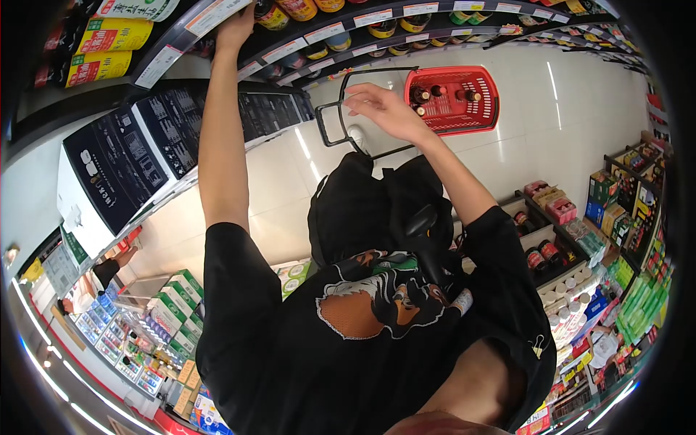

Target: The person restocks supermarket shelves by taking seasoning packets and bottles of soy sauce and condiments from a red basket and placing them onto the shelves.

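Observation:
My left hand reaches up into the shelf at the top edge, beside price labels and jars with yellow and red labels. Its fingers are mostly hidden there, so what they touch does not show. My right hand hangs in the air, fingers loosely stretched out and holding nothing. Below it, on the floor, is a red shopping basket with black handles. Several dark bottles are in the basket, some lying tilted.
Yellow-and-red packets fill the upper-left shelf. Stacked dark printed cartons stand below it. On the right, a low shelf unit holds dark jars with red labels and white tubs. Another person is at the far left.

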Tool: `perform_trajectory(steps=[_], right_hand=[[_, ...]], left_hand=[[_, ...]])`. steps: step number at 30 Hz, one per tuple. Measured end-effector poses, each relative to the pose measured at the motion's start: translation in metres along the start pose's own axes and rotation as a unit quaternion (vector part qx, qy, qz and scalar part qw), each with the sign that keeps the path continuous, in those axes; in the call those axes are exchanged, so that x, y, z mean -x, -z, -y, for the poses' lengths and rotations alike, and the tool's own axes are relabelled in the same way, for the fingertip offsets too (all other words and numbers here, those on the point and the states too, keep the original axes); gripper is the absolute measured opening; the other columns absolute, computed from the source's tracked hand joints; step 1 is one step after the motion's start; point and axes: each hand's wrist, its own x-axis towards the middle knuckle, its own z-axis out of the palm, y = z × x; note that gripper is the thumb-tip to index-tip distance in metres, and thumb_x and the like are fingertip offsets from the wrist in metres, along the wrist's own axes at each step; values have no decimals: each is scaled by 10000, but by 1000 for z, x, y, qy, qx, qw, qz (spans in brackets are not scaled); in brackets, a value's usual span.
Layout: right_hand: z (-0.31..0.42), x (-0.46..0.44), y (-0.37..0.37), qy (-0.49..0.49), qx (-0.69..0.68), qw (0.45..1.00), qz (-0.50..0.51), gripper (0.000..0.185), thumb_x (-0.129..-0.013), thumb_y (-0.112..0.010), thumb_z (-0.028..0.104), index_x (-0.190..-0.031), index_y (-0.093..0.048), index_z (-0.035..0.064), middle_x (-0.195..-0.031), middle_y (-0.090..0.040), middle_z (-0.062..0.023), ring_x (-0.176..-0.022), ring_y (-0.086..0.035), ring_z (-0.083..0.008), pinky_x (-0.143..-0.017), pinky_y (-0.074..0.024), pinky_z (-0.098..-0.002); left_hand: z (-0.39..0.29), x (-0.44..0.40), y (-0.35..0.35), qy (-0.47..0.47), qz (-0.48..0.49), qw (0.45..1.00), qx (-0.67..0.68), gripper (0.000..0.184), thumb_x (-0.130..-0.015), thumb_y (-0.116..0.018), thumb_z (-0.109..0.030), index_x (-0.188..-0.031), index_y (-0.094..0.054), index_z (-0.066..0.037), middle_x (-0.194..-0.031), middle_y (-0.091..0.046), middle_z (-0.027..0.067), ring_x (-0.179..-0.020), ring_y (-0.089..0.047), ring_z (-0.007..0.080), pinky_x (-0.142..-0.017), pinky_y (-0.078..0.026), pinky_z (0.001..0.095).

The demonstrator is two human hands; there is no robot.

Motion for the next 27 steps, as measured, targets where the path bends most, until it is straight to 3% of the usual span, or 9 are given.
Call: perform_trajectory(steps=[4,6,7,8,12,15,19,23,27], right_hand=[[-12,25,28,15,-32,999,-4,445,-1016,-603,264,-1361,-534,-8,-1190,-693,-133,-1077,-681,-198,-969,-500,-316],[-21,41,48,44,-50,998,3,432,-1011,-599,247,-1357,-536,-5,-1156,-692,-134,-1071,-691,-198,-945,-508,-318],[-24,56,60,35,-54,998,1,432,-1011,-599,247,-1357,-536,-5,-1156,-692,-134,-1071,-691,-198,-945,-508,-318],[-24,71,73,32,-58,998,2,427,-1016,-593,242,-1358,-534,-6,-1152,-691,-132,-1075,-690,-199,-949,-508,-314],[-43,132,135,1,-91,995,-30,383,-1031,-576,187,-1359,-529,-5,-1181,-685,-121,-1090,-674,-193,-978,-502,-316],[-79,169,185,-25,-96,992,-82,333,-1044,-540,112,-1355,-524,-5,-1210,-685,-121,-1075,-664,-183,-985,-500,-318],[-112,211,232,-80,-153,974,-149,315,-1023,-552,86,-1322,-545,-16,-1162,-686,-119,-1056,-665,-190,-968,-513,-337],[-158,218,254,-131,-177,958,-186,301,-1020,-553,71,-1309,-540,-13,-1158,-699,-115,-1034,-673,-183,-963,-511,-338],[-199,206,262,-180,-105,953,-220,285,-1004,-567,66,-1275,-557,-23,-1105,-706,-119,-1044,-670,-190,-950,-509,-331]], left_hand=[[-74,-4,76,264,-42,881,391,717,-924,-661,-567,-1332,-565,16,-1014,-681,158,-880,-734,204,-608,-602,290],[-83,10,82,274,-37,874,399,663,-910,-709,-521,-1243,-609,43,-965,-682,142,-858,-729,185,-593,-596,311],[-104,19,81,251,-146,927,237,603,-902,-706,-520,-1161,-664,23,-1058,-692,261,-987,-656,431,-880,-486,492],[-127,32,94,228,-155,929,247,658,-880,-714,-555,-1129,-676,53,-1031,-689,292,-993,-629,449,-909,-468,505],[-255,87,77,286,-300,893,178,436,-946,-719,-335,-1000,-555,66,-968,-568,197,-919,-544,317,-852,-464,416],[-359,119,4,274,-177,894,307,196,-997,-653,-210,-972,-600,-22,-873,-619,80,-714,-534,136,-679,-477,318],[-476,174,-156,297,250,822,418,415,-973,-651,-337,-1227,-610,-11,-1134,-655,163,-897,-666,254,-818,-528,372],[-562,173,-269,249,442,818,272,624,-973,-563,-371,-1463,-384,-28,-1427,-480,227,-1310,-502,419,-1057,-457,509],[-590,162,-397,247,465,829,189,685,-952,-565,-361,-1468,-265,-25,-1417,-454,301,-1182,-601,469,-957,-520,557]])
